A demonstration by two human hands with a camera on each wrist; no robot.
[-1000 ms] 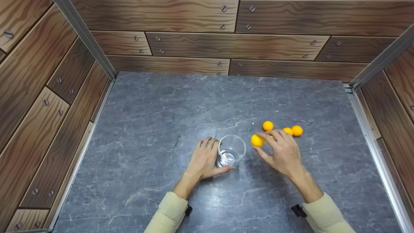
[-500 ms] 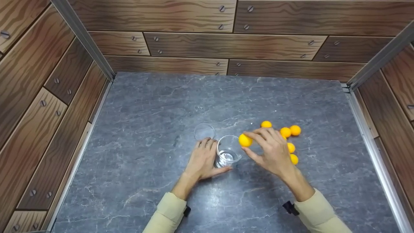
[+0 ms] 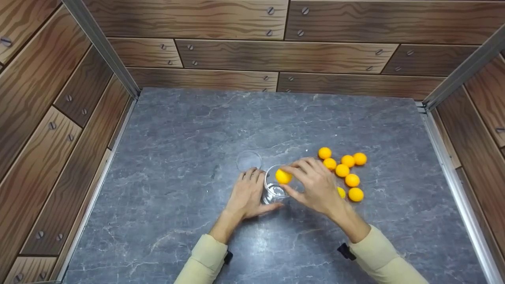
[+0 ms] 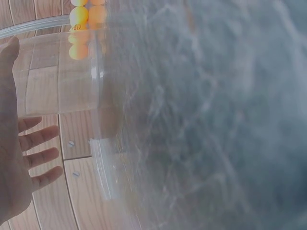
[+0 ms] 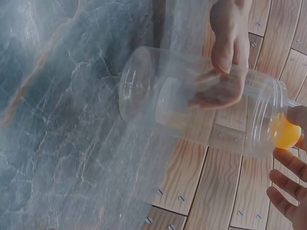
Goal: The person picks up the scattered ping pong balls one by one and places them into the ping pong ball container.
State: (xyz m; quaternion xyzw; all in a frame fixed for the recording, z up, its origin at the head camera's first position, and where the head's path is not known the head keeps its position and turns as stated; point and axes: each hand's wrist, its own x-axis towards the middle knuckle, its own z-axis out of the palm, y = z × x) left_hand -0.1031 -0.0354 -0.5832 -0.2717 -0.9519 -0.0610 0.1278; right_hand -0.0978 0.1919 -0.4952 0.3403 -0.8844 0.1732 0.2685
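A clear plastic jar [image 3: 275, 192] stands upright on the grey marbled table with its mouth uncovered. My left hand [image 3: 246, 195] holds it from the left side, thumb round the near side and fingers round the far side. An orange ping-pong ball [image 3: 283, 176] is pinched between the thumb and fingertips of my right hand [image 3: 315, 185], over the jar's mouth. In the right wrist view that ball [image 5: 286, 132] is right at the rim of the jar [image 5: 192, 129], which holds no balls. Beyond my left fingers lies a round clear lid [image 3: 249, 161].
Several more orange ping-pong balls [image 3: 342, 170] lie loosely grouped on the table, right of my right hand and partly behind it. Wood-patterned panels [image 3: 288, 57] wall the table at the back and both sides, with metal rails [image 3: 467, 197] along the side edges.
My right hand has carried the pinched ball leftward from the group to above the jar's mouth, uncovering more balls on the table. My left hand and the jar have stayed in place.
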